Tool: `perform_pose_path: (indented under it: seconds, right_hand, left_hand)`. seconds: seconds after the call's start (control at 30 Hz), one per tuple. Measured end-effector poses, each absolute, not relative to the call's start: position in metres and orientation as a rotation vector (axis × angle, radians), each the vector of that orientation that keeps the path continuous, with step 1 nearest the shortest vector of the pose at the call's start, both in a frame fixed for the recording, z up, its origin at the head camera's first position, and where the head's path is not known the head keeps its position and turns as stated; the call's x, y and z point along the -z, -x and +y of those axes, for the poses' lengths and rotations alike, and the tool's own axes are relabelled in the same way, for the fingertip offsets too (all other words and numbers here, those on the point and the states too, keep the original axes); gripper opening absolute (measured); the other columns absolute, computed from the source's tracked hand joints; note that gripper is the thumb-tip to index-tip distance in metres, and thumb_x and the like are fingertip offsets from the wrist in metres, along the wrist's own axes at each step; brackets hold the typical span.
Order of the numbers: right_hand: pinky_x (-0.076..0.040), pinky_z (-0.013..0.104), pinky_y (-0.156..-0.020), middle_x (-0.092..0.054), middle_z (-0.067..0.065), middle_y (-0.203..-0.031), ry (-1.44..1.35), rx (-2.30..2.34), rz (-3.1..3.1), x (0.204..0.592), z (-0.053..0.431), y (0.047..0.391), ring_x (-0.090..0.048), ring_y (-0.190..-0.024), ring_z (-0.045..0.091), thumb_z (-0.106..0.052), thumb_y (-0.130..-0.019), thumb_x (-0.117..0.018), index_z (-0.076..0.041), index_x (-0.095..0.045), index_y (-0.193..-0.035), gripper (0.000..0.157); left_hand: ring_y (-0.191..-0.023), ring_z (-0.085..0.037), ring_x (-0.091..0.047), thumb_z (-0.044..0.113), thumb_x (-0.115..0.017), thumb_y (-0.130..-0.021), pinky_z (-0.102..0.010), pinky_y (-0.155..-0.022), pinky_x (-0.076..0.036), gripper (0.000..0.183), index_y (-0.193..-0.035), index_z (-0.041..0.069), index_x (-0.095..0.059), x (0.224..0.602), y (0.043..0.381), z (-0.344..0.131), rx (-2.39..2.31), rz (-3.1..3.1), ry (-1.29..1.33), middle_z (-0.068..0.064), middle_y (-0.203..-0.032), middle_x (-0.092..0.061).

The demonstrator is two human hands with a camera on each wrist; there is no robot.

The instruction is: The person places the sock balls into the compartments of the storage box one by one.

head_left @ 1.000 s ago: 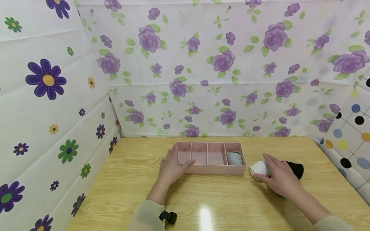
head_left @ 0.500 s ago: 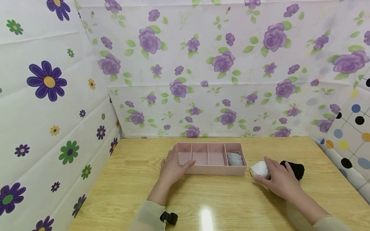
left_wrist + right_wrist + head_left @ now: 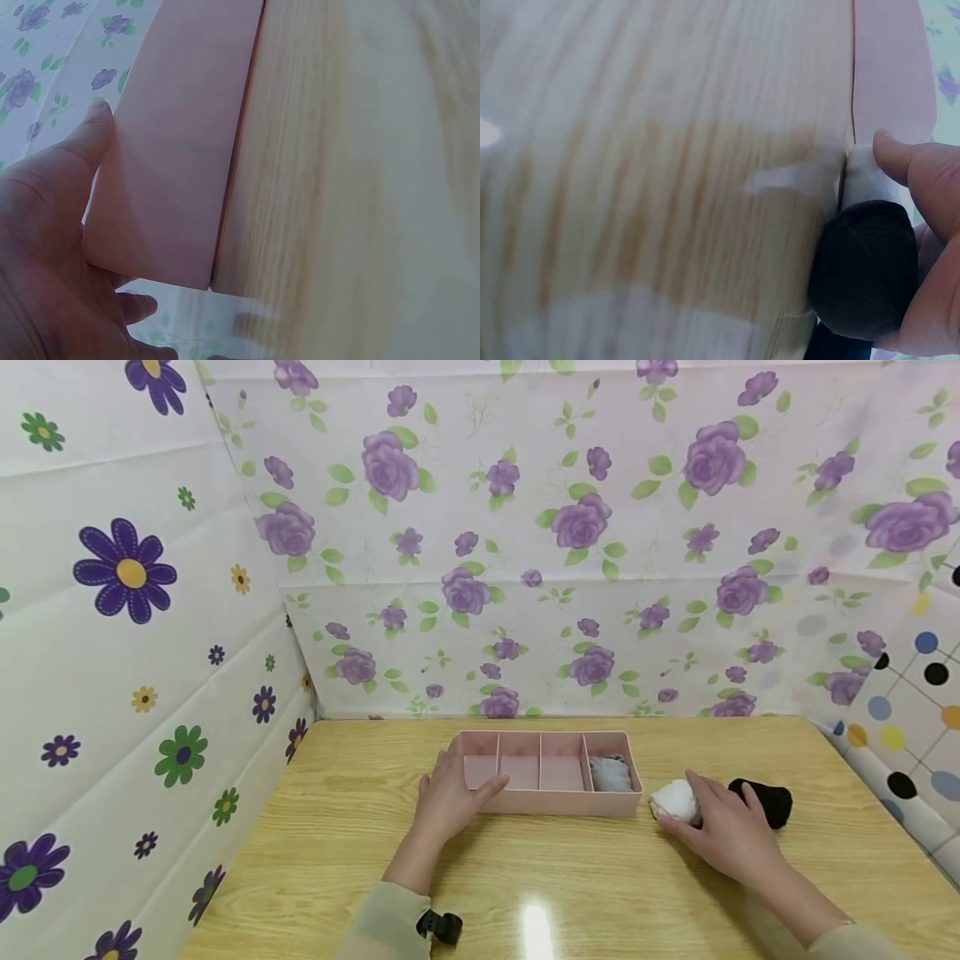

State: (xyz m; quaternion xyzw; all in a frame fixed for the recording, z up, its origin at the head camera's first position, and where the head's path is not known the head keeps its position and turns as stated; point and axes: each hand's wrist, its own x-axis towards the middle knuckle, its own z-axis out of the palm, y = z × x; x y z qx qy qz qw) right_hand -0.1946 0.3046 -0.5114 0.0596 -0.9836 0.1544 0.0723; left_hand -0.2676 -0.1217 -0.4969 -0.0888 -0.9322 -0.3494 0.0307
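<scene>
My left hand (image 3: 448, 793) holds the left end of a pink divided box (image 3: 558, 802), its thumb over the front rim and its fingers around the end wall. In the rightmost compartment sits a grey rolled sock (image 3: 611, 774). To the right of the box, my right hand (image 3: 727, 827) has its thumb and fingers around a white rolled sock (image 3: 675, 800) on the table. Beside this, in the right wrist view, a dark grey roll (image 3: 866, 270) lies close to the palm; the hand hides it in the head view. Behind the hand, at right, lies a black rolled sock (image 3: 772, 804).
The other box compartments (image 3: 517, 768) show bare floors. The wooden table (image 3: 360, 777) ends at a flowered cloth backdrop (image 3: 525, 552), with a daisy-print cloth (image 3: 150, 693) at left and a dotted cloth (image 3: 915, 727) at right.
My right hand has shifted slightly right and its thumb has come a little lower, still at the white sock. The left hand and box stay in place.
</scene>
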Motion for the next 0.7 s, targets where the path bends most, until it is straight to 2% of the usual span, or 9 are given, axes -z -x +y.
perform_pose_path:
  seconds: [0.7]
  right_hand:
    - [-0.017, 0.083, -0.118, -0.061, 0.039, -0.143, -0.15, -0.459, -2.955, 0.5087, 0.3001, 0.1963, -0.058, -0.131, 0.058, -0.058, -0.098, -0.08, 0.011, -0.049, -0.157, 0.097]
  left_hand:
    - [-0.166, -0.046, -0.02, 0.074, -0.07, -0.098, -0.081, -0.124, -0.013, 0.117, -0.178, 0.007, -0.017, 0.4967, 0.2674, -0.1213, 1.075, -2.875, 0.264, -0.018, -0.18, -0.027]
